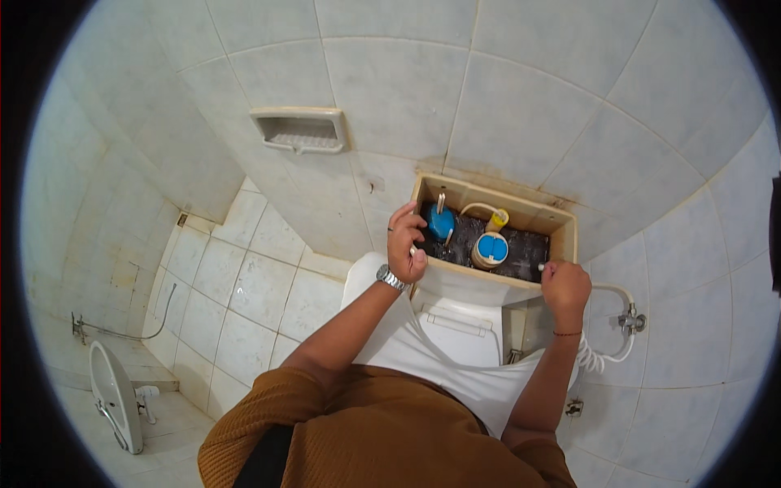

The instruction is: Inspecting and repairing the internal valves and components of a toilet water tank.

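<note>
Carefully now: left hand [405,244] curled at the open tank [561,228], fingers closed beside the blue valve [442,221], right hand [565,283] fisted on the near rim; easily snapping a plastic part or slipping into dark water.

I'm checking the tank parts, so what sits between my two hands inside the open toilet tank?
In the head view, a round blue-capped valve stands in the open tank between the left hand and right hand.
</note>
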A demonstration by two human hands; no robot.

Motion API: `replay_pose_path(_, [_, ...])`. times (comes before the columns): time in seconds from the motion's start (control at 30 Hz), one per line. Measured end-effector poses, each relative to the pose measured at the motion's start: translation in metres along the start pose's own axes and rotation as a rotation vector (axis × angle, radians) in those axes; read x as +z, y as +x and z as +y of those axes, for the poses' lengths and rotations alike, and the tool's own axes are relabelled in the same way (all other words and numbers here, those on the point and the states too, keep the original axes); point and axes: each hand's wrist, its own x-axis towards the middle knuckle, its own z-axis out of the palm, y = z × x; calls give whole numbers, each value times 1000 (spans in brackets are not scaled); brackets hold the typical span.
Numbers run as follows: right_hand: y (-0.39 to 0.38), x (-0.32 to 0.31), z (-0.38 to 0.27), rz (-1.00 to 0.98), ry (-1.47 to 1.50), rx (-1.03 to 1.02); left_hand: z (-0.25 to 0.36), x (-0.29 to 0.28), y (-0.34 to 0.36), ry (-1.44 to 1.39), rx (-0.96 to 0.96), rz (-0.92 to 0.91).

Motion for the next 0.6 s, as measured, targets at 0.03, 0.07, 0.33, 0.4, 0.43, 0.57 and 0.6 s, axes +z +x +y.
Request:
replay_pose_path(0.03, [-1, -1, 0, -20, 8, -9, 0, 0, -2, -4, -9, 2])
replay_pose_path(0.07, [-1, 0, 1, -7, 9, -13, 0, 0, -3, -8, -19, 3])
replay_pose_path(0.33, [-4, 2, 3, -21, 30, 29, 2, 0, -3, -14, -19, 9])
replay_pose_path(0.4, [-4, 2, 3, -15, 31, 19, 3, 0, -4, -4, -31, 0])
replay_pose_path(0.43, [-4, 2, 3, -7, 36, 6, 2, 0, -4, -9, -37, -1])
replay_pose_path(0.57, [7, 4, 0, -53, -37, -27, -8, -3, -4, -27, 30, 14])
replay_pose_path(0.6, [12, 4, 2, -25, -69, -35, -10, -2, -3, 9, 56, -10])
